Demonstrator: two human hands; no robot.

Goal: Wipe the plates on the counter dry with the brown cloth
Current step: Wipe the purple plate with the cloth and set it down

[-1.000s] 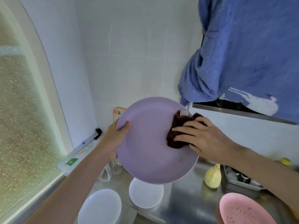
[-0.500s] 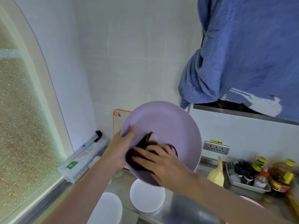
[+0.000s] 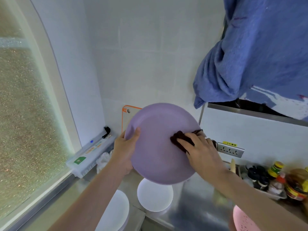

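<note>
A large purple plate (image 3: 155,147) is held up tilted above the counter, its face toward me. My left hand (image 3: 124,148) grips its left rim, thumb on the face and fingers behind. My right hand (image 3: 202,153) presses the dark brown cloth (image 3: 180,139) against the right side of the plate's face, fingers spread over the cloth. Two white plates lie on the steel counter (image 3: 191,212) below: one (image 3: 155,195) under the purple plate, one (image 3: 115,210) at the bottom left.
A pink perforated plate (image 3: 243,220) shows at the bottom right. Sauce bottles and jars in a tray (image 3: 275,179) stand at the right by a wall socket (image 3: 230,150). A blue cloth (image 3: 260,47) hangs overhead right. An orange-edged cutting board (image 3: 127,114) leans behind the plate; window at left.
My right hand has swept the brown cloth from the plate's lower left, near my left thumb, back across to its right side. The plate stays held up in my left hand.
</note>
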